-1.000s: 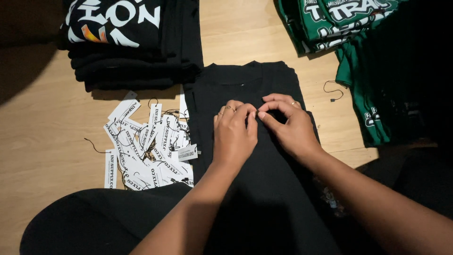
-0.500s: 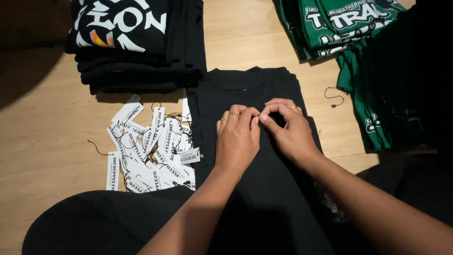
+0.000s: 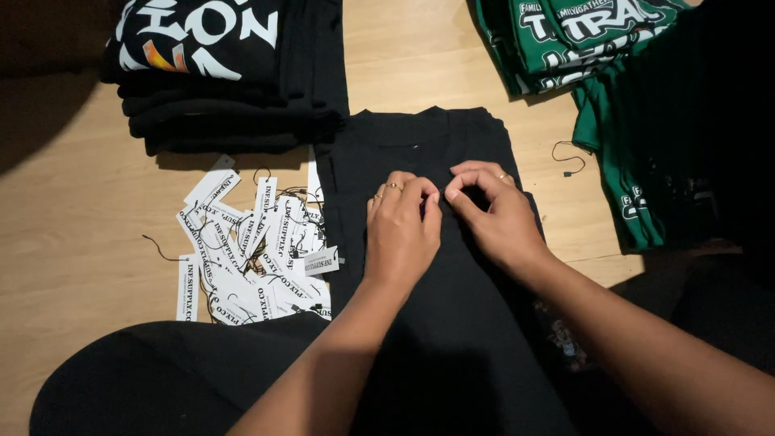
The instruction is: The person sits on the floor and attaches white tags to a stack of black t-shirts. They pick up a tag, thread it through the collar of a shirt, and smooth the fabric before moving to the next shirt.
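Observation:
A folded black T-shirt lies flat on the wooden floor in front of me, collar pointing away. My left hand and my right hand rest side by side on its upper middle. The fingertips of both meet and pinch at one spot of the fabric. Whatever small thing sits between the fingertips is hidden. Both hands wear rings.
A heap of white paper hang tags with black strings lies left of the shirt. A stack of folded black printed shirts sits at the far left. Green printed shirts lie far right. One loose black string is right of the shirt.
The view has drifted slightly. Both hands stay on the same spot of the black shirt, fingertips still pinched together.

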